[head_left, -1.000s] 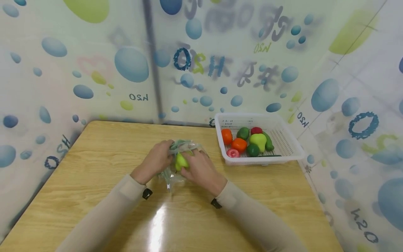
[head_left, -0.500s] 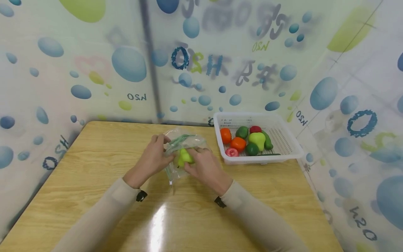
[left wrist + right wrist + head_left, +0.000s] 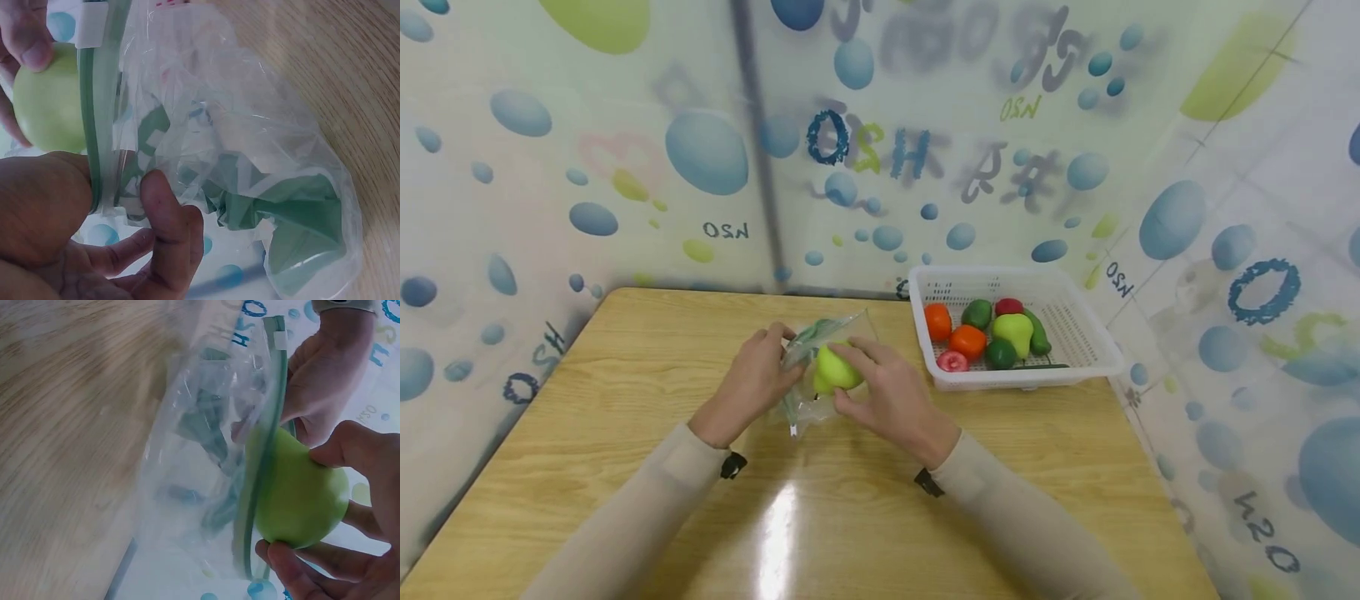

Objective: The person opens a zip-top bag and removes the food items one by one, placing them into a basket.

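Observation:
My right hand point(image 3: 895, 396) holds a green pear point(image 3: 837, 370) between thumb and fingertips. The pear's narrower end sits within the mouth of a clear zip bag point(image 3: 194, 444), and its round end sticks out past the green zip strip point(image 3: 262, 481). With thumb and fingers, my left hand point(image 3: 747, 387) grips the bag at its mouth, as the left wrist view shows close up. A white slider point(image 3: 92, 25) sits on the end of the strip. The bag's body, with green printed patches, hangs crumpled beyond the left fingers.
A white perforated basket point(image 3: 1093, 346) stands at the back right of the wooden table point(image 3: 625, 392). In it lie orange-red produce point(image 3: 967, 342), another green pear point(image 3: 1013, 332), dark green pieces point(image 3: 1001, 354) and a pink one point(image 3: 952, 362). Patterned walls border the table's back and sides.
My left hand has shifted left and slightly down, drawing the bag's mouth aside. The right hand has moved a little right, and more of the pear shows outside the plastic.

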Available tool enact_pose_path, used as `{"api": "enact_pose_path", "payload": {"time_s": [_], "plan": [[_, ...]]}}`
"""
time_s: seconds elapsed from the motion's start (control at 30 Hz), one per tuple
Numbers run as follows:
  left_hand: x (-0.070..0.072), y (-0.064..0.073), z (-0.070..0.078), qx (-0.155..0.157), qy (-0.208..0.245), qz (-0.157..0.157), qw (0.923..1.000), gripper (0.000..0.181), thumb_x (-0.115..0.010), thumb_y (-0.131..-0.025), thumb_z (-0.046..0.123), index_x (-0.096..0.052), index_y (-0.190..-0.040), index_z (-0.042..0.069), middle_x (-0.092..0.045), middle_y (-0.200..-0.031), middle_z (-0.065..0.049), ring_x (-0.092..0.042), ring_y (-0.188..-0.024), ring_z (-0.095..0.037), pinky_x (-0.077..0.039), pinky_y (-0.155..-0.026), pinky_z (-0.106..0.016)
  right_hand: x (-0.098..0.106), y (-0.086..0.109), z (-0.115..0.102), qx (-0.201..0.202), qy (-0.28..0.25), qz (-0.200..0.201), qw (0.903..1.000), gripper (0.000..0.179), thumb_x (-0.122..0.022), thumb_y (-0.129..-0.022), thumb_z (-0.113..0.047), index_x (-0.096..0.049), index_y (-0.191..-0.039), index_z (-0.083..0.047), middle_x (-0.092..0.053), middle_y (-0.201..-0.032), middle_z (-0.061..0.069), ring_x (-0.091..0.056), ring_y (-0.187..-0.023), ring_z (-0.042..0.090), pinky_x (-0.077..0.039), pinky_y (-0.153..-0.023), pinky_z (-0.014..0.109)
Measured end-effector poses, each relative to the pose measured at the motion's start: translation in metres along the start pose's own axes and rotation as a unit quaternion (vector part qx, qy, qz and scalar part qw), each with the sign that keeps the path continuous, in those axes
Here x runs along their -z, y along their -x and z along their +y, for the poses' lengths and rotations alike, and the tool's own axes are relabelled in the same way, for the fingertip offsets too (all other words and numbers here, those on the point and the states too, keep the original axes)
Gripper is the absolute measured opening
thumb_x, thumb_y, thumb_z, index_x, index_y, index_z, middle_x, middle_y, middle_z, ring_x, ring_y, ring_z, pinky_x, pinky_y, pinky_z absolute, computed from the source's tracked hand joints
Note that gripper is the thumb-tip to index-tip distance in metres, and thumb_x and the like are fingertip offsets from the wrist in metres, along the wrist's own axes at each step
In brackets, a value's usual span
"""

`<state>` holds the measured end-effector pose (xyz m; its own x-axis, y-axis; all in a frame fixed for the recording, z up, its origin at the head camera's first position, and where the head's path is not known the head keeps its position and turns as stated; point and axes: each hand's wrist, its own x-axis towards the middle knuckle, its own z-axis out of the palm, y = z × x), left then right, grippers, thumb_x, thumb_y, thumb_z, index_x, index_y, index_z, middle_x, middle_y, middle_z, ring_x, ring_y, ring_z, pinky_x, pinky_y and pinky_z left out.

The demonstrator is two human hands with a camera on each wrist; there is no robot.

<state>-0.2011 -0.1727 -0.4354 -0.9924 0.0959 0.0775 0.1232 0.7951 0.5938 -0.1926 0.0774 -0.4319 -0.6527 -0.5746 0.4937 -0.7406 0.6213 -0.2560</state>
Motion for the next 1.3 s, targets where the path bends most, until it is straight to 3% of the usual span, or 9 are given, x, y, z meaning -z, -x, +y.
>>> {"api": "enact_pose_path", "payload": {"time_s": [0.47, 0.7, 0.83, 1.0, 1.07, 1.3], "plan": [[0.002, 0.003, -0.004, 0.031, -0.014, -0.007, 0.9994, 0.062, -0.081, -0.108, 0.018, -0.056, -0.158, -0.009, -0.069, -0.131, -0.034, -0.075, -0.106, -0.041, -0.065, -0.073, -0.038, 0.024, 0.0, 0.009, -0.016, -0.092, 0.07, 0.9932, 0.064, -0.096, -0.093, -0.014, -0.073, -0.152, -0.011, -0.079, -0.146, 0.014, -0.082, -0.128, 0.03, -0.068, -0.108, 0.038], [0.006, 0.004, -0.011, 0.035, -0.015, -0.005, 0.9993, 0.063, -0.079, -0.109, 0.019, -0.055, -0.16, -0.01, -0.067, -0.134, -0.036, -0.075, -0.109, -0.043, -0.067, -0.077, -0.042, 0.044, 0.005, 0.022, -0.034, -0.101, 0.108, 0.9884, 0.061, -0.095, -0.092, -0.012, -0.074, -0.149, -0.008, -0.081, -0.141, 0.014, -0.079, -0.114, 0.029, -0.072, -0.096, 0.043], [0.009, 0.005, -0.015, 0.039, -0.017, 0.0, 0.9991, 0.063, -0.078, -0.11, 0.02, -0.054, -0.159, -0.011, -0.066, -0.134, -0.037, -0.074, -0.109, -0.044, -0.066, -0.077, -0.044, 0.055, 0.012, 0.039, -0.052, -0.089, 0.124, 0.9869, 0.062, -0.094, -0.092, -0.011, -0.073, -0.15, -0.006, -0.081, -0.138, 0.014, -0.077, -0.106, 0.028, -0.07, -0.089, 0.044], [0.013, 0.007, -0.02, 0.041, -0.007, 0.0, 0.9991, 0.062, -0.076, -0.111, 0.02, -0.054, -0.159, -0.012, -0.065, -0.135, -0.038, -0.074, -0.111, -0.046, -0.067, -0.077, -0.044, 0.069, 0.024, 0.068, -0.087, -0.066, 0.139, 0.9843, 0.061, -0.094, -0.092, -0.009, -0.073, -0.148, -0.002, -0.081, -0.141, 0.017, -0.077, -0.113, 0.033, -0.07, -0.097, 0.053], [0.015, 0.008, -0.022, 0.045, -0.007, -0.001, 0.999, 0.062, -0.075, -0.112, 0.021, -0.053, -0.159, -0.012, -0.064, -0.136, -0.039, -0.074, -0.111, -0.047, -0.067, -0.076, -0.043, 0.075, 0.029, 0.082, -0.108, -0.05, 0.141, 0.9828, 0.06, -0.094, -0.092, -0.009, -0.073, -0.148, -0.001, -0.081, -0.141, 0.019, -0.078, -0.116, 0.036, -0.071, -0.1, 0.056], [0.018, 0.008, -0.03, 0.054, -0.01, 0.0, 0.9985, 0.063, -0.073, -0.113, 0.024, -0.053, -0.16, -0.012, -0.062, -0.136, -0.04, -0.073, -0.108, -0.047, -0.064, -0.074, -0.043, 0.098, 0.048, 0.127, -0.191, -0.005, 0.137, 0.9719, 0.061, -0.093, -0.093, -0.007, -0.072, -0.149, 0.001, -0.081, -0.137, 0.025, -0.079, -0.108, 0.044, -0.072, -0.091, 0.059]]}}
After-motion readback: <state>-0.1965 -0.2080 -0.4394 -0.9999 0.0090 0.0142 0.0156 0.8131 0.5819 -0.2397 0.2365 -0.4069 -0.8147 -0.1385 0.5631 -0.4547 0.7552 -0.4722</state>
